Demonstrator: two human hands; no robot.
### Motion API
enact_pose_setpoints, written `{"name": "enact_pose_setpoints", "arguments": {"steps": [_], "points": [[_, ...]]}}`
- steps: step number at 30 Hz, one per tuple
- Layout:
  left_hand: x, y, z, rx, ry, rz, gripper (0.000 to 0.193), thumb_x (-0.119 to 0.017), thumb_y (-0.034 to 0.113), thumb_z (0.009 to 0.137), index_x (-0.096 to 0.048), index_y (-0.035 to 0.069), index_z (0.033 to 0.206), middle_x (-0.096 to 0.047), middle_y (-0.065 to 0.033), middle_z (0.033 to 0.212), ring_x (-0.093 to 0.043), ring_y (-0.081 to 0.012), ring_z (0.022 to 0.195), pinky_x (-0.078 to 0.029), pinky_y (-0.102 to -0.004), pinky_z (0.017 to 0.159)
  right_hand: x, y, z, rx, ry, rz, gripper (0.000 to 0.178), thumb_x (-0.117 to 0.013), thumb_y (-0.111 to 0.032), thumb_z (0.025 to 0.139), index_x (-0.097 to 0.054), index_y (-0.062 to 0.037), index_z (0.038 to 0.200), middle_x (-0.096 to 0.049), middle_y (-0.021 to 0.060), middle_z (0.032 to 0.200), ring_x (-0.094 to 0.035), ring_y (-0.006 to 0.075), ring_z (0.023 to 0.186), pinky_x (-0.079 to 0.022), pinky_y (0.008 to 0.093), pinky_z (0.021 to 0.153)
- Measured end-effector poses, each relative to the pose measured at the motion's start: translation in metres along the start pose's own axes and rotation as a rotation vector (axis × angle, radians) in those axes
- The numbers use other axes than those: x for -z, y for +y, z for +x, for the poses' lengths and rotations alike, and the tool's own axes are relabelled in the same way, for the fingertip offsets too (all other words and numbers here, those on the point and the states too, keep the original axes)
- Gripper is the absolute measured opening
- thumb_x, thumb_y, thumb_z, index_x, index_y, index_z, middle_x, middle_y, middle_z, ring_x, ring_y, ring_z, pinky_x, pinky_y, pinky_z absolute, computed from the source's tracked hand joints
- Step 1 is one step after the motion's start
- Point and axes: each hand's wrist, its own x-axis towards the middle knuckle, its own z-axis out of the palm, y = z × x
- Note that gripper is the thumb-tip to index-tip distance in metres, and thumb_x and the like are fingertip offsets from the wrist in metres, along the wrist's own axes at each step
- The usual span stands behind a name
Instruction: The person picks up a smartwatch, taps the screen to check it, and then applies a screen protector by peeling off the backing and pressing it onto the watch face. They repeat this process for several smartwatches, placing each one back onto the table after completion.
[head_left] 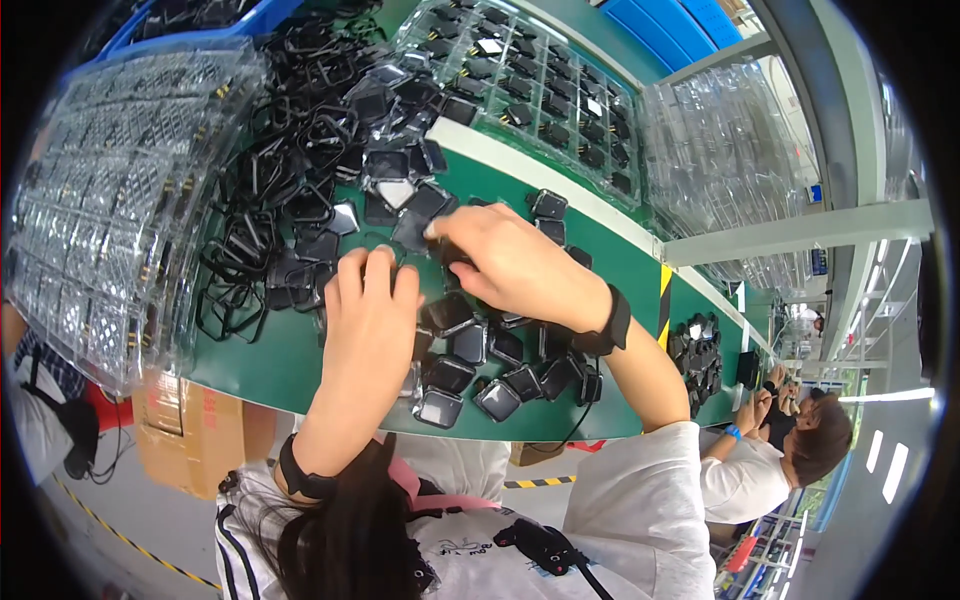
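We see our left hand [368, 300] lying knuckles-up over the green bench [270, 365], its fingers [378, 268] close together and curled downward; whether they clamp anything underneath we cannot tell, for the palm hides it; our right hand [515, 262] sits just beside it, the fingers [447, 228] pinched together on a small flat black square panel [452, 252] that shows only as a dark edge beneath them; both wrists carry black bands, the right wrist band [606, 325] plainly in view.

Below the fingers, toward our body, a cluster of glossy black square panels with grey faces [470, 375] lies flat on the bench, several touching; beyond the fingers spreads a heap of hollow black square plastic frames [290, 200], tangled and overlapping; left of that heap stands a stack of clear moulded plastic trays [110, 210]; beyond the right fingers rests another clear compartment tray loaded with small black parts [530, 85], and farther right a stack of empty clear trays [715, 140].

Well to the right of our fingers, a second person in a white shirt [775, 460] works at the same bench beside a smaller pile of black panels [697, 355].
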Motion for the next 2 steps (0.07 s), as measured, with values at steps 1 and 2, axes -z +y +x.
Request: {"name": "enact_pose_setpoints", "arguments": {"steps": [1, 2], "points": [[-0.002, 0.0006, -0.0007, 0.003, -0.009, -0.021, 0.029, -0.061, 0.014, 0.081, -0.053, 0.002, 0.106, -0.046, -0.0132, 0.113, -0.043, -0.0317, 0.111, -0.038, -0.0442, 0.091, -0.0012, 0.0049, -0.0013, -0.053, 0.122, 0.232, 0.041, -0.068, -0.007, 0.073, -0.053, -0.0022, 0.112, -0.056, 0.016, 0.105, -0.055, 0.0308, 0.101, -0.042, 0.0386, 0.091], [-0.0042, -0.0006, 0.0004, -0.003, -0.013, -0.042, 0.03, -0.061, 0.012, 0.081, -0.053, 0.002, 0.107, -0.047, -0.013, 0.113, -0.043, -0.0317, 0.111, -0.037, -0.0446, 0.092, -0.0013, 0.0116, 0.0004, -0.103, 0.252, 0.457, 0.044, -0.069, -0.01, 0.075, -0.052, -0.0035, 0.115, -0.057, 0.0162, 0.109, -0.055, 0.0287, 0.107, -0.04, 0.038, 0.096]]}}
